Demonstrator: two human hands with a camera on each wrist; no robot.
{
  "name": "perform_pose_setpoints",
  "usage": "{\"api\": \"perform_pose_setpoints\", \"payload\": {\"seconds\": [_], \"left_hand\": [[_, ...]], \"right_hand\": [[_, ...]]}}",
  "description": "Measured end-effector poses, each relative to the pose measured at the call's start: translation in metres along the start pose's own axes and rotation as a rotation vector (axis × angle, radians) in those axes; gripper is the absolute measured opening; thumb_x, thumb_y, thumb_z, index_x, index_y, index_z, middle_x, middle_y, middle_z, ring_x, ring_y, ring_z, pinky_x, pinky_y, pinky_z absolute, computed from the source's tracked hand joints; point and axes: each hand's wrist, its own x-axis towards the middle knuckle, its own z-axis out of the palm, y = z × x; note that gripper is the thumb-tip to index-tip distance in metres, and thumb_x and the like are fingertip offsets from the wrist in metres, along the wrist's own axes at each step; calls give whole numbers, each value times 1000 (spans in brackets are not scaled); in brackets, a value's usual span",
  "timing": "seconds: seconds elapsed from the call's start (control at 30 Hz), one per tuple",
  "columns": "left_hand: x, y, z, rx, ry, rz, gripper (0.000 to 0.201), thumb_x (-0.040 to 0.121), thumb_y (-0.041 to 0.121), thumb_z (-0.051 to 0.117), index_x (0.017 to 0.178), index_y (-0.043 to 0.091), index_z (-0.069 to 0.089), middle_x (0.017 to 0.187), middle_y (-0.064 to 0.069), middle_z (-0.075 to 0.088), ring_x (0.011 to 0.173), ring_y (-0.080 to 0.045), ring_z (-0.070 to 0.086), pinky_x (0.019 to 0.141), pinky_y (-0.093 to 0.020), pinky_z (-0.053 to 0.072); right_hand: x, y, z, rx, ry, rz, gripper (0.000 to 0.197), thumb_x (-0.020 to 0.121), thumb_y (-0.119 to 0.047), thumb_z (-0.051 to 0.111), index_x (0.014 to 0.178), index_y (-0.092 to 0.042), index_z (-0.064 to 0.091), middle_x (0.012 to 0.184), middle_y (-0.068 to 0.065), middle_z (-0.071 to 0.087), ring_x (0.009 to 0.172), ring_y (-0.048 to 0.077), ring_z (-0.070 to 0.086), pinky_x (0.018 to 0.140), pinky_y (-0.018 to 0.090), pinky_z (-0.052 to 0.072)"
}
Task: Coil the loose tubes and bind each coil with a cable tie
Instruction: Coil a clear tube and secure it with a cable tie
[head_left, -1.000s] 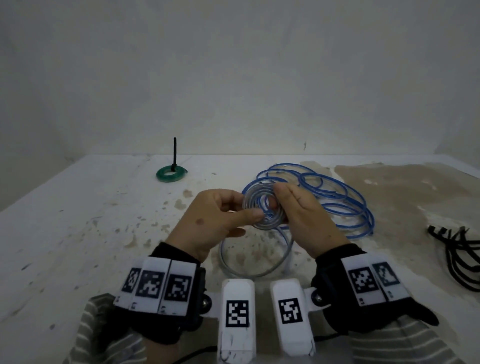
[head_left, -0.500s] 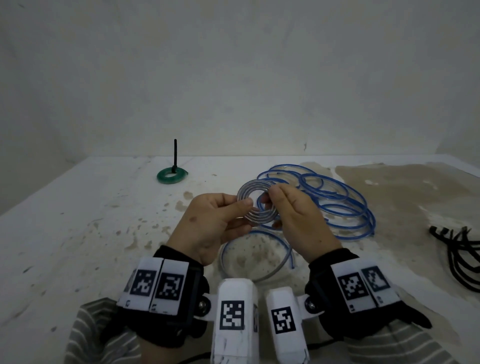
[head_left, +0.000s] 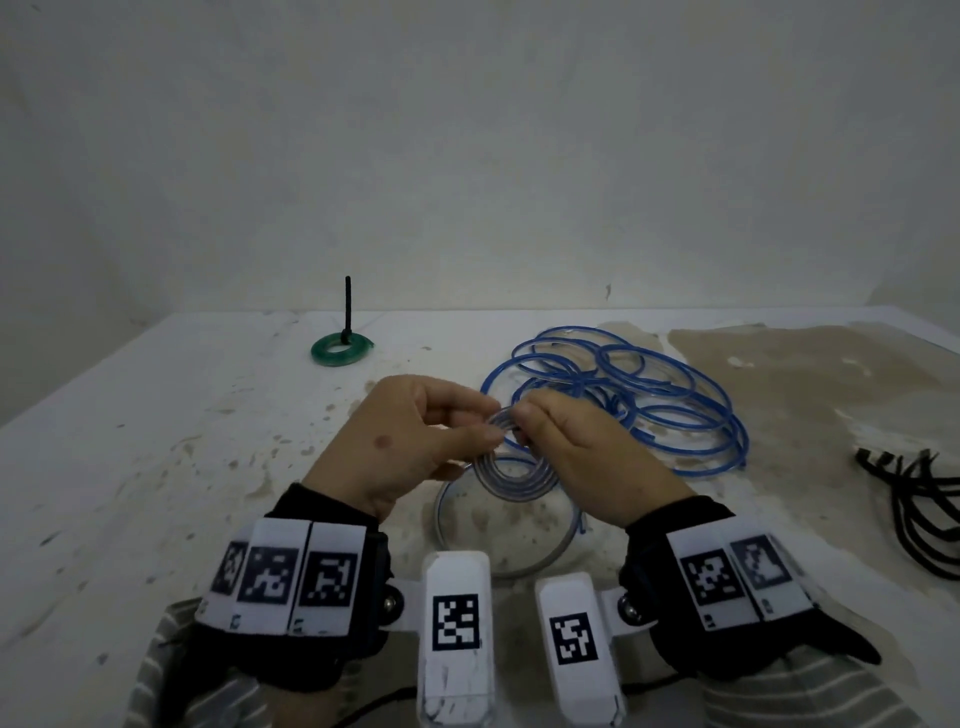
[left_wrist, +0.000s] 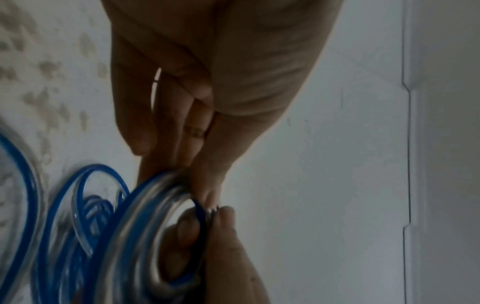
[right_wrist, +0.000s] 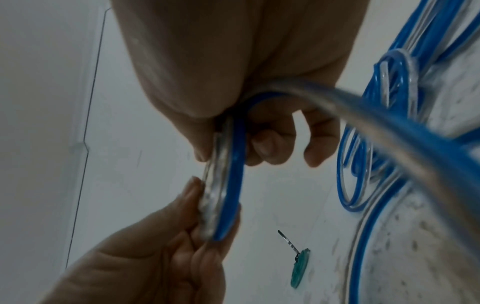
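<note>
Two hands meet at the centre of the head view, and I see both pinching one small tight coil (head_left: 511, 470) of clear tube with a blue stripe, held above the tabletop (head_left: 156, 467). My left hand (head_left: 410, 441) grips the coil's upper rim from the left, thumb on the near face and fingers curled behind; my right hand (head_left: 587, 457) pinches the same rim just beside it from the right. In the left wrist view the coil (left_wrist: 145, 226) is blurred, its windings stacked close, with fingertips (left_wrist: 207, 197) of both hands touching at its edge. In the right wrist view a length of tube (right_wrist: 389, 127) runs from the held coil toward the right of the frame. Below the hands a wider loose loop (head_left: 519, 561) lies flat on the tabletop. Beyond the right hand, right of centre, sits the loose blue tube pile (head_left: 649, 395). At upper left lies a green coil (head_left: 342, 351), bound with a black cable tie (head_left: 347, 306) whose tail stands upright. At the right edge lies a bunch of black cable ties (head_left: 919, 509).
</note>
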Motion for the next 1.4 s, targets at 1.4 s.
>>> {"api": "perform_pose_setpoints", "payload": {"seconds": [1.4], "left_hand": [[6, -5, 16, -305, 159, -7, 9, 87, 10, 59, 79, 7, 61, 60, 0, 70, 54, -8, 65, 51, -19, 53]], "right_hand": [[5, -4, 9, 411, 287, 101, 34, 98, -26, 37, 74, -12, 56, 69, 5, 56, 62, 16, 53, 58, 34, 48]]}}
